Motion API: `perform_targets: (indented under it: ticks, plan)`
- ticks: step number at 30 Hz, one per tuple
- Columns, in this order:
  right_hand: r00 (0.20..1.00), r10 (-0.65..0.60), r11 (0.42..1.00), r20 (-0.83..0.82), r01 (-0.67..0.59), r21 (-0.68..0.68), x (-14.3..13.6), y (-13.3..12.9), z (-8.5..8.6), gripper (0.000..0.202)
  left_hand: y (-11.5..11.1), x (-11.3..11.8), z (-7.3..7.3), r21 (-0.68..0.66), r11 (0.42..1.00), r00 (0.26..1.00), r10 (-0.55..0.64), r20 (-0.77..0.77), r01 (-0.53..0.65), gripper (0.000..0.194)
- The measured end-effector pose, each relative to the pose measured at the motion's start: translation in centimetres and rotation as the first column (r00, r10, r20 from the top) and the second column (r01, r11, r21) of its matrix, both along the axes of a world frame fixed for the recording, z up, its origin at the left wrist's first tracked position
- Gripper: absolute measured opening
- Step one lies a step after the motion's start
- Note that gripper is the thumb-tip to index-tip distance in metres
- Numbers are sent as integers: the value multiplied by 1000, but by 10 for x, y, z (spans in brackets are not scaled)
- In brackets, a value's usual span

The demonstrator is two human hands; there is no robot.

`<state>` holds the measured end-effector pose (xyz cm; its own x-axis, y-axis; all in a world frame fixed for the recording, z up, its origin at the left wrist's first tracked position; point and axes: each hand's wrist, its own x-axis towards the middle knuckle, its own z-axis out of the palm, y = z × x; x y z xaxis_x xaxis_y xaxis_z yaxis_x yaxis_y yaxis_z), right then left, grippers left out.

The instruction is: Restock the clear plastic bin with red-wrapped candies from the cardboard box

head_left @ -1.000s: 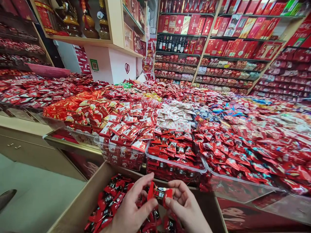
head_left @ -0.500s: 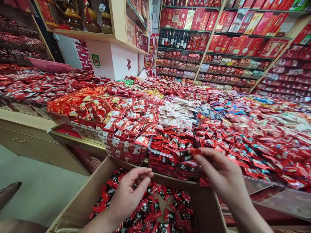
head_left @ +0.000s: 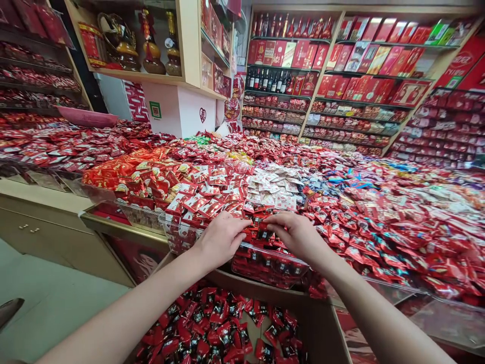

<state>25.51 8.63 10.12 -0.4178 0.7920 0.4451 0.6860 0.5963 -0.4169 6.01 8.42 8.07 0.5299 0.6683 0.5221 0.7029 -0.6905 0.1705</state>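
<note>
Both hands are over a clear plastic bin (head_left: 271,277) heaped with red-and-black wrapped candies. My right hand (head_left: 299,236) pinches a wrapped candy (head_left: 264,232) between thumb and fingertips at the top of the heap. Facing it from the left, my left hand (head_left: 222,238) has its thumb and index finger closed around the red end of a wrapped candy, partly hidden by the fingers. Below the forearms, a cardboard box (head_left: 322,323) holds many loose candies (head_left: 223,328) of the same kind, with some of its bottom showing.
Bins of red-and-white packets (head_left: 200,202) and white packets (head_left: 275,184) adjoin this one. More red sweets (head_left: 379,237) spread to the right. A pink basket (head_left: 88,117) stands at the back left. Shelves with bottles (head_left: 267,81) and gift boxes line the wall.
My right hand has moved left and a little up with its candy, onto the heap. My left hand has risen from above the cardboard box to the bin. The view has shifted slightly.
</note>
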Motion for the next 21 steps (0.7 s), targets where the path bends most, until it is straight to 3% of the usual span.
perform_targets:
  ticks: [4,11,21]
  plan:
    - [997,82,988,11,-80,-130,-3,4,-8,18,3,5,-1,-60,998,998,11,-68,-15,29]
    - [996,88,962,20,-80,-262,-5,8,-14,18,9,10,-3,-94,996,996,1,-86,-9,29]
    - [987,131,944,88,-97,-315,-1,10,-20,16,11,8,-4,-102,995,998,-10,-59,4,30]
